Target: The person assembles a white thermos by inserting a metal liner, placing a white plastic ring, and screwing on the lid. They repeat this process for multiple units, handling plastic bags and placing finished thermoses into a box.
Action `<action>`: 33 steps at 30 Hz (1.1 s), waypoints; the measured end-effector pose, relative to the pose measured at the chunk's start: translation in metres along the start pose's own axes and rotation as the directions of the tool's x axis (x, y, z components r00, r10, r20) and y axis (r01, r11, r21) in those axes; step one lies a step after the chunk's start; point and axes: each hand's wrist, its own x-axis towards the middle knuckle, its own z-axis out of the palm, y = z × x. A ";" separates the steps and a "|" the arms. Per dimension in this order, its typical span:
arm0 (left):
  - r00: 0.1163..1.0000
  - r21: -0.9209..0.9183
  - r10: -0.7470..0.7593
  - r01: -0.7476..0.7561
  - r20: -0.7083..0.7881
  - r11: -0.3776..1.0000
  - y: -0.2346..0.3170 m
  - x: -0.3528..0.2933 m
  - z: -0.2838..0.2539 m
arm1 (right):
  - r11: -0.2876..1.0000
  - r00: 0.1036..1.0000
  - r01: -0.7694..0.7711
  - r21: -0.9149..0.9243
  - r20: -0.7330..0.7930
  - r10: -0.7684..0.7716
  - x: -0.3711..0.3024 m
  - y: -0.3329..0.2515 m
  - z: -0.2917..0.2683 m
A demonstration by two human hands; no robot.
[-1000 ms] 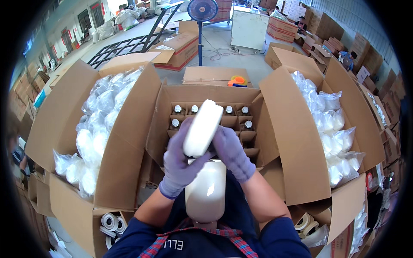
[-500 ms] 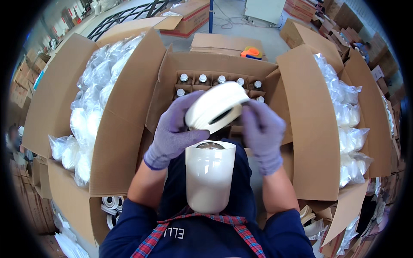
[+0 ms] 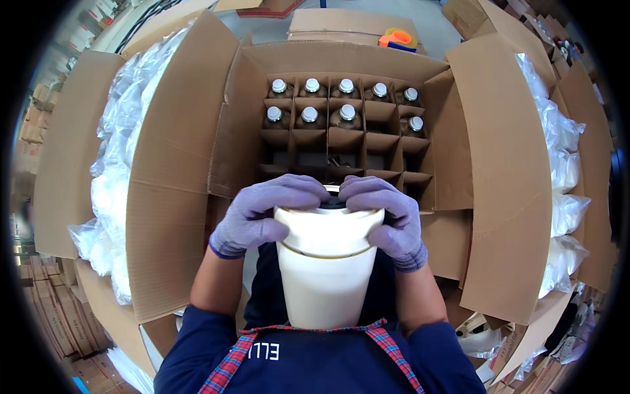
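A glossy cream-white cylindrical jug body (image 3: 325,282) stands upright between my legs, close to my chest. On its top edge sits a white plastic collar (image 3: 328,231) with a dark opening, and a thin gap line shows where the two parts meet. My gloved left hand (image 3: 266,210) grips the collar's left side, fingers curled over the top and thumb at the side. My gloved right hand (image 3: 388,220) holds the right side the same way. The inside of the jug body is hidden under the collar.
Ahead, a divided carton (image 3: 341,56) holds several dark bottles with silvery caps (image 3: 312,85) in its back rows. Tall open cartons with bagged white parts stand left (image 3: 131,157) and right (image 3: 561,203). An orange tape dispenser (image 3: 398,39) lies on a flat carton beyond.
The white collar, tilted in my hands above the jug body before, has come down level onto its top. My right hand has closed on it. The view has shifted closer to the divided carton.
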 end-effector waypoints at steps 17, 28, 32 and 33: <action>0.958 0.321 -0.267 0.288 -0.108 0.902 -0.021 -0.011 0.015 | 0.903 0.990 0.075 -0.423 0.144 -0.015 -0.011 -0.074 0.028; 0.846 -0.187 -0.337 0.284 -0.413 0.940 -0.025 -0.012 0.023 | 0.884 0.998 -0.038 -0.467 0.024 0.055 -0.015 -0.086 0.042; 0.892 0.111 -0.442 0.451 -0.097 0.886 -0.024 -0.007 0.017 | 0.799 0.998 -0.039 -0.600 0.023 0.066 -0.018 -0.076 0.043; 0.892 0.113 -0.376 0.413 -0.253 0.904 -0.023 -0.007 0.021 | 0.890 0.993 -0.112 -0.441 -0.024 0.113 -0.029 -0.078 0.048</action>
